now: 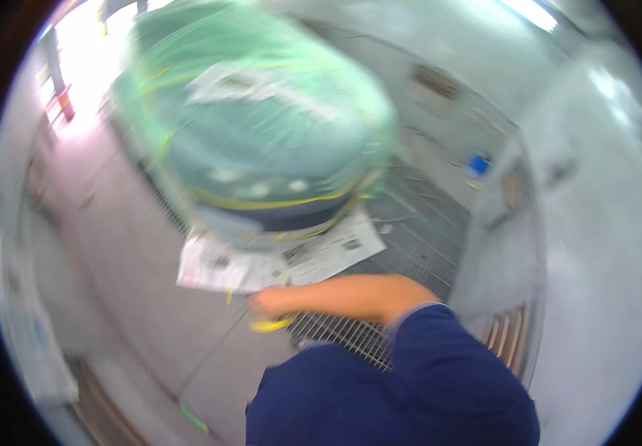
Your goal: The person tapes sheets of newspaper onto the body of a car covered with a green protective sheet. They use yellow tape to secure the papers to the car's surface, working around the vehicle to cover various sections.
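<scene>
A car covered in green masking film (276,134) stands before me, its lower end edged with yellow masking tape (265,204). Sheets of newspaper (332,251) hang from that end, just beyond my right hand (268,303). My right arm reaches across from the right, and the blurred hand appears closed on a yellow roll of masking tape (270,325), which shows below the fingers. A short yellow strip (229,294) is at the newspaper's lower edge. My left hand is out of view.
Metal floor grating (348,334) runs beneath and right of the car. Pale walls (594,251) curve around at the right. A blue object (478,165) is near the right wall. A red and yellow post (65,103) stands by the bright opening at upper left.
</scene>
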`<state>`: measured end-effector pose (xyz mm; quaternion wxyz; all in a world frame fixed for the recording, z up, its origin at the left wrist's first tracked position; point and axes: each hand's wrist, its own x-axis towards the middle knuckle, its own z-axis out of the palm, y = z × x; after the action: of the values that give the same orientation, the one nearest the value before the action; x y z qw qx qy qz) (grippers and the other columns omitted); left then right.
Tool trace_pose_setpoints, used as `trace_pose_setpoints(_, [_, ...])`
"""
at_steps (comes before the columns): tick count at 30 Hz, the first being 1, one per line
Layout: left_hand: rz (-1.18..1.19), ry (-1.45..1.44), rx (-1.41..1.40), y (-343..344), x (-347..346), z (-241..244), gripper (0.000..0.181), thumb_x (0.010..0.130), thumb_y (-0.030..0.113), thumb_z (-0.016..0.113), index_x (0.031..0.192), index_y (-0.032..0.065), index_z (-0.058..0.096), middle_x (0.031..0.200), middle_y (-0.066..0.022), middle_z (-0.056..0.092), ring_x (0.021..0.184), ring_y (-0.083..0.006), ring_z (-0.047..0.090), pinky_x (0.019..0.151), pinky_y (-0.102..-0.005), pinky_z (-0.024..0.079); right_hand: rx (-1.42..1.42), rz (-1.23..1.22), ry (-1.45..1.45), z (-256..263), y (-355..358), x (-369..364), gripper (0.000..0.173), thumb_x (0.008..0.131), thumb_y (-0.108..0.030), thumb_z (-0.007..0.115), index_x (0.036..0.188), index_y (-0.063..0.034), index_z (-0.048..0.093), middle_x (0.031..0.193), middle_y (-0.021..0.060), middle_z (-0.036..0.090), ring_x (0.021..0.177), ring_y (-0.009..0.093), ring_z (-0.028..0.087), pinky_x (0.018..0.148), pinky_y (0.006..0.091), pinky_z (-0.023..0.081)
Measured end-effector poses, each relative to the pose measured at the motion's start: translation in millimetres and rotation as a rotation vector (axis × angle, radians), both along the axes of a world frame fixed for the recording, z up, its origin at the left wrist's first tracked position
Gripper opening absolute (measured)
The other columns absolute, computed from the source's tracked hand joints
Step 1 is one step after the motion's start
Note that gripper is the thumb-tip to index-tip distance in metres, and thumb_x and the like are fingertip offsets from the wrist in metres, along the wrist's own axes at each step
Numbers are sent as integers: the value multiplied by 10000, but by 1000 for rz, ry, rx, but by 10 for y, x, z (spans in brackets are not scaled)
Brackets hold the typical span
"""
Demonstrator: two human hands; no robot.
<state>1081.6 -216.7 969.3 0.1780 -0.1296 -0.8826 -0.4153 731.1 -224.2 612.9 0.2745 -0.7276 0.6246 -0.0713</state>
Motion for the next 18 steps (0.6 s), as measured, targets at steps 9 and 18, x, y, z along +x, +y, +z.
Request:
trace_pose_setpoints(9, [-27,-984,392,-200,405,-962,544,944,388,659,1339,16,622,1379,-246,603,1230,-404,588,1058,-473,444,43,695,269,3702,-863,1909,193,782,-239,735,927,-118,773,854,108,734,759,306,701,651,438,547])
trace_pose_setpoints(18, [-121,-619,545,244,163,-1124,555,995,428,578,1399,48,573,1438,-236,553,1319,-397,512,1125,-482,372,64,1050,448,3915,-851,2974,177,768,-207,763,918,-116,790,901,90,758,792,289,723,634,412,547])
